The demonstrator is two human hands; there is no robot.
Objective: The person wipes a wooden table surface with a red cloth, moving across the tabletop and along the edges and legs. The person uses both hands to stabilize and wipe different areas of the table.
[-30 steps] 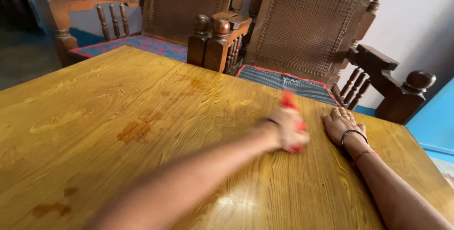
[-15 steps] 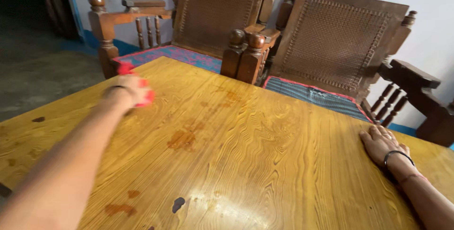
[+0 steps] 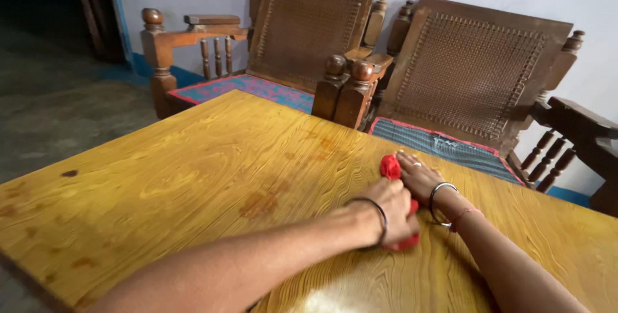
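Left hand (image 3: 393, 211): lower right of frame, fingers closed over crumpled red cloth (image 3: 391, 167).
Right hand (image 3: 420, 178): beside it, fingers flat, empty, on yellow wooden table (image 3: 193, 184).

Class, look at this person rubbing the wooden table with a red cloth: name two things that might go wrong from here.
1. The left hand pushing the red cloth sits right against the right hand lying flat on the table; they may collide.
2. Both wrists wear metal bangles; these might scratch the glossy wood.

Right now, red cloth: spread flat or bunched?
Bunched. The red cloth sits wadded under the left hand, a lump poking out beside the right hand.
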